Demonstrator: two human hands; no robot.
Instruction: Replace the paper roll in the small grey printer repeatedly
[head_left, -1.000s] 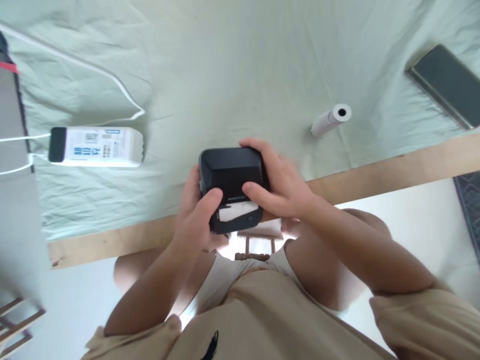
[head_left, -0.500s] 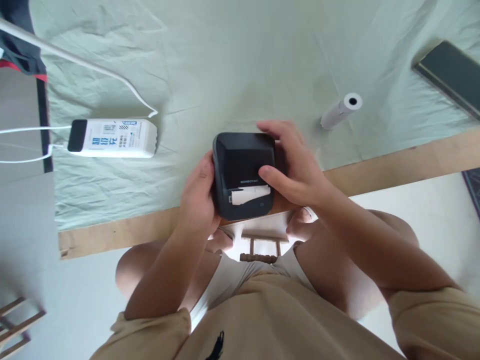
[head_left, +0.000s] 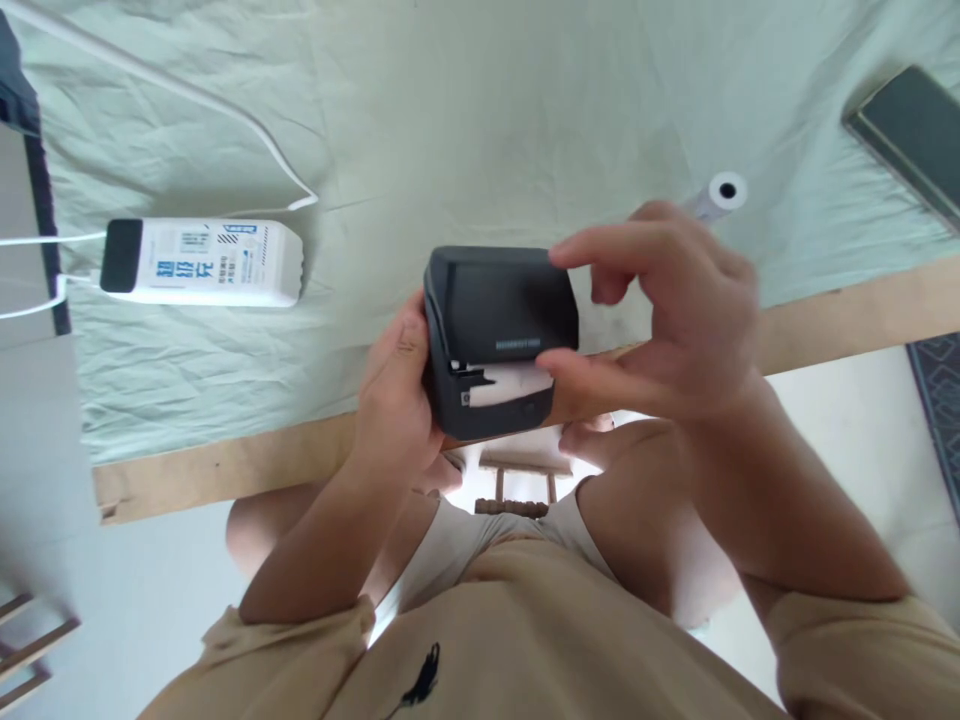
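A small black printer [head_left: 495, 320] sits at the near edge of the green-covered table, with a strip of white paper [head_left: 508, 383] poking from its slot. My left hand [head_left: 397, 395] wraps round the printer's left side and holds it. My right hand [head_left: 667, 310] hovers at the printer's right side. Its index finger touches the top right corner, its thumb rests by the paper strip, and the other fingers are curled and spread.
A white power bank [head_left: 202, 277] with white cables lies to the left. A white paper roll [head_left: 718, 194] lies behind my right hand. A dark phone [head_left: 907, 135] is at the far right. The wooden table edge [head_left: 225, 465] runs in front.
My right hand has lifted off the printer's top and shifted right, so only the index finger and thumb touch it. The printer has stayed near the table edge in my left hand.
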